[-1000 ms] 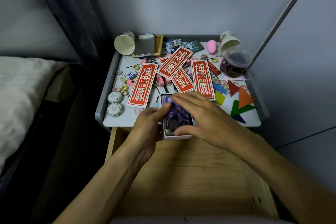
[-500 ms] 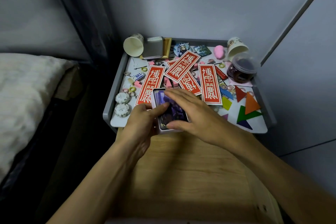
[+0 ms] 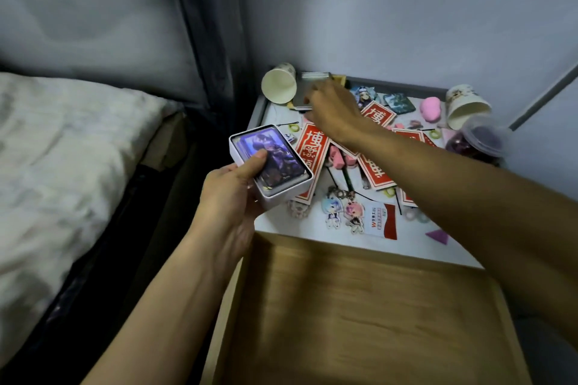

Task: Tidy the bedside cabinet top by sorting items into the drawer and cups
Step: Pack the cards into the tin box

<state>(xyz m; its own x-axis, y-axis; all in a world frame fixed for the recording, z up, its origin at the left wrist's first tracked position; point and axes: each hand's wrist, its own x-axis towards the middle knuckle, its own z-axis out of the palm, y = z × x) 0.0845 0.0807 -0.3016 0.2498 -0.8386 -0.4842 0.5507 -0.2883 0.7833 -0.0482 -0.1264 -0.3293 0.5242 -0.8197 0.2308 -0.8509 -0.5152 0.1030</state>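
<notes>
left hand [image 3: 230,194]: grips white card box [image 3: 271,162] above the cabinet's front-left corner; thumb on top card
box axis: long side runs far-left to near-right, face up
right hand [image 3: 333,109]: fingers on silver tin [image 3: 308,87] at back; grip unclear
drawer [image 3: 369,306]: open below

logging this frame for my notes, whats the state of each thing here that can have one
drawer: pulled open, no items visible inside
white card box: lidless, cards inside, held in left hand
right hand: reaching to the silver tin, grip unclear
left paper cup: tipped on its side, looks empty
right paper cup: tipped on its side
clear plastic tub: lid on, dark contents
</notes>
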